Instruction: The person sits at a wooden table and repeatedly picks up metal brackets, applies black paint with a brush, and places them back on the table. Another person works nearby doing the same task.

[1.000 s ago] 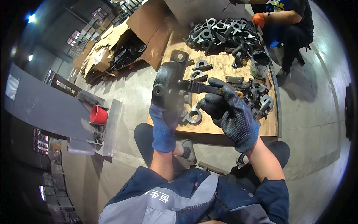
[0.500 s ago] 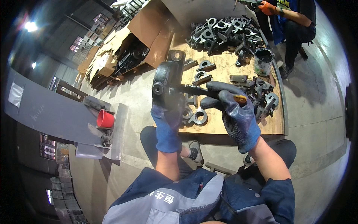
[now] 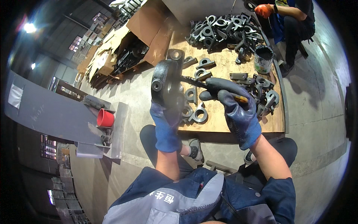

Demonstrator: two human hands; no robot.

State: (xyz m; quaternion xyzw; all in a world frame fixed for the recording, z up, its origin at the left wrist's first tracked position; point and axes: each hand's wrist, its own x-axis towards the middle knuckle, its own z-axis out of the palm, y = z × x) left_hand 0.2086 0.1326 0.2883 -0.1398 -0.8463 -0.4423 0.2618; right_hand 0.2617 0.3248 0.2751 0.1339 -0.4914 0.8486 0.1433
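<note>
My left hand, in a blue glove, holds up a heavy black metal casting with round holes, above the near edge of a wooden board. My right hand, in a dark glove, grips a thin brush with a yellowish handle end; its black tip touches the casting's right side. Several similar black metal parts lie on the board just behind my hands.
A pile of black metal parts fills the far end of the board, beside a paint can. Another person with an orange glove crouches at top right. Cardboard holding dark parts lies left; a red cup sits on a metal shelf.
My right hand has slid a little rightward and down along the brush. The casting stays raised in my left hand. The other person's orange-gloved hand has moved toward the pile.
</note>
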